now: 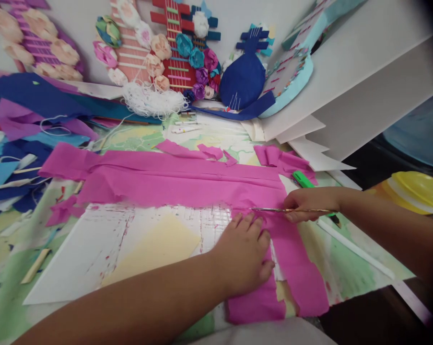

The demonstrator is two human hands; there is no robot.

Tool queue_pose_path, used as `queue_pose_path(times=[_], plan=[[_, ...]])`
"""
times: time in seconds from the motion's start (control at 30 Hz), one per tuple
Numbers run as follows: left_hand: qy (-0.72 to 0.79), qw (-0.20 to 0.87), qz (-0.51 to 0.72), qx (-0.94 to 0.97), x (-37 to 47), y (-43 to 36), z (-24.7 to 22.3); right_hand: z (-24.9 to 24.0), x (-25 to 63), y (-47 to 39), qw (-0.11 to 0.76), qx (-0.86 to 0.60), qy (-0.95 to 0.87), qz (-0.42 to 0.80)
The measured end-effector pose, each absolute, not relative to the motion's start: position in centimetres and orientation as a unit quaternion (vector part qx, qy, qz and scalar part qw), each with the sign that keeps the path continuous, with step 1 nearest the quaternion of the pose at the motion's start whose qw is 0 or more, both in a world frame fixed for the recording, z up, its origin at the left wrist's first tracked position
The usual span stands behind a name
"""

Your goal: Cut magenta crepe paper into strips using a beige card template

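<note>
We work at a table whose green-and-yellow painted cover [356, 278] spans most of the view. At the far right, we note large white panels [360, 62] standing at a slant. On the cover in front of us lies the pink sheet [187, 172]: it runs across the far edge of the white board [65, 273] and turns toward us at the right, where two strips hang down with a narrow gap between them. The white board lies flat beneath, its exposed face marked with red-pink streaks. Along the wall, we have several decorated instrument shapes, including a dark blue cutout [242, 79]. To the left is a heap of blue and purple paper [25, 98].

On the white board rests a yellow sheet [158, 247]. Our left hand [242, 256] is palm down, fingers slightly spread and clasping nothing; its fingertips touch the pink sheet near the corner. Our right hand [308, 202] is closed on a slim metal tool [268, 210], which points left, its tip over the pink sheet; we cannot tell whether it pierces the surface. Just beyond the right hand lies a bright green object [302, 179].
</note>
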State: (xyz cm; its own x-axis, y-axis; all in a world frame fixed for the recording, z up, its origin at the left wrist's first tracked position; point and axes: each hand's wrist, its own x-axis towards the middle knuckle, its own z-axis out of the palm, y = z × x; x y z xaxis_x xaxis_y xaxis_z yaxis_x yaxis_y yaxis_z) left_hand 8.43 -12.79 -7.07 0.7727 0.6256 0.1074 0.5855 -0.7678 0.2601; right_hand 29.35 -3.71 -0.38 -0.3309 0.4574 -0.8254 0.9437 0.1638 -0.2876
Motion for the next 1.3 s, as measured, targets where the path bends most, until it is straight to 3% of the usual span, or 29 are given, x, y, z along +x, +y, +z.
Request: queue_pose_path(times=[0.37,0.6,0.87,1.3], plan=[[0.326,0.117,0.14,0.927,8.3,-12.8,-6.9,-1.0,30.1,-4.4,0.248,0.442,0.749,-0.426],[0.346,0.127,0.169,0.914,8.2,-12.9,-6.2,-0.6,30.2,-4.3,0.288,0.472,0.709,-0.439],[0.487,0.103,0.126,0.858,8.1,-12.8,-5.8,-0.4,29.5,-4.0,0.288,0.46,0.722,-0.429],[0.463,0.119,0.088,0.874,8.2,-12.6,-5.9,-1.0,30.0,-3.9,0.265,0.455,0.723,-0.448]])
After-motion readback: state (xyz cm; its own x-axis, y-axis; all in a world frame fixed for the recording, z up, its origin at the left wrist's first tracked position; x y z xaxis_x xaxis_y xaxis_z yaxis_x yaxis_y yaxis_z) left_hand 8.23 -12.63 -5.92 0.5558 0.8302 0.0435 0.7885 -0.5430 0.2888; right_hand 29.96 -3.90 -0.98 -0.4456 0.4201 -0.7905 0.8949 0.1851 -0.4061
